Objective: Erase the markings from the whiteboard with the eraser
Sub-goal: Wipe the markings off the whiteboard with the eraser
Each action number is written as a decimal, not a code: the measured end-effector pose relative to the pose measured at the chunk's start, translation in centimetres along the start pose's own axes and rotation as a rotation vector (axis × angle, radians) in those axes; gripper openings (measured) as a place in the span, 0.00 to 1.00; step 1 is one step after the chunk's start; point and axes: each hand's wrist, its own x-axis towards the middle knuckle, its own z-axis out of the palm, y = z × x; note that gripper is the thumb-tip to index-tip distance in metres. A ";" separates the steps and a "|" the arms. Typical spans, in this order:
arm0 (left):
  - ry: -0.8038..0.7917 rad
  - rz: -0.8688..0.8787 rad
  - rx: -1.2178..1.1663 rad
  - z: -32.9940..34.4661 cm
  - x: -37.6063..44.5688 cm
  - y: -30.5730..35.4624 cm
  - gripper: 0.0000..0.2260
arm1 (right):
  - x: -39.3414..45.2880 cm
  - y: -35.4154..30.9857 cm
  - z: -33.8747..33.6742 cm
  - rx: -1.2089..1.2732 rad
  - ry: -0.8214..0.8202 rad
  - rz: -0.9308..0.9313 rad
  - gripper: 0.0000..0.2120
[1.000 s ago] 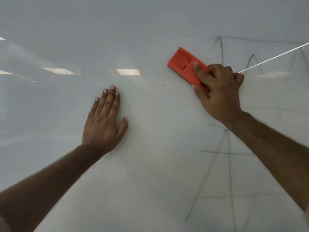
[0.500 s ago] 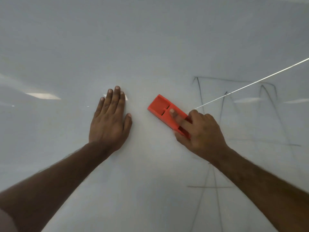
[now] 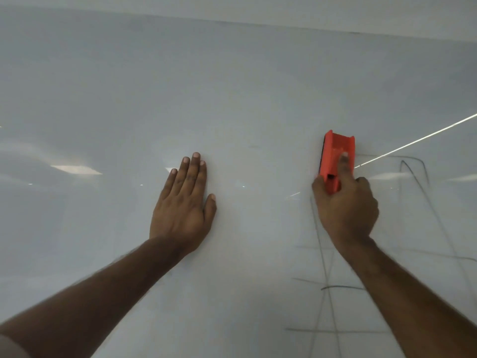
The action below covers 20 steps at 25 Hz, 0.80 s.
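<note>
The right hand (image 3: pixel 346 210), fingers clenched around the red eraser (image 3: pixel 338 157), presses it on the whiteboard (image 3: pixel 232 86) at the remaining black lines (image 3: pixel 413 166), while the left hand (image 3: pixel 183 205), fingers released, lies flat on wiped board left of the eraser.

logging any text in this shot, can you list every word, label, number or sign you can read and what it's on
None can be read.
Whiteboard: only loose dark marker lines, no letters or numbers.
Orange eraser in the right hand: no label or brand visible.
Left hand lies flat on the board; nothing written near it.
</note>
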 end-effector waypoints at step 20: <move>-0.014 -0.041 -0.001 1.2 -0.3 5.4 0.33 | 2.7 11.3 -2.5 -0.106 0.016 -0.167 0.30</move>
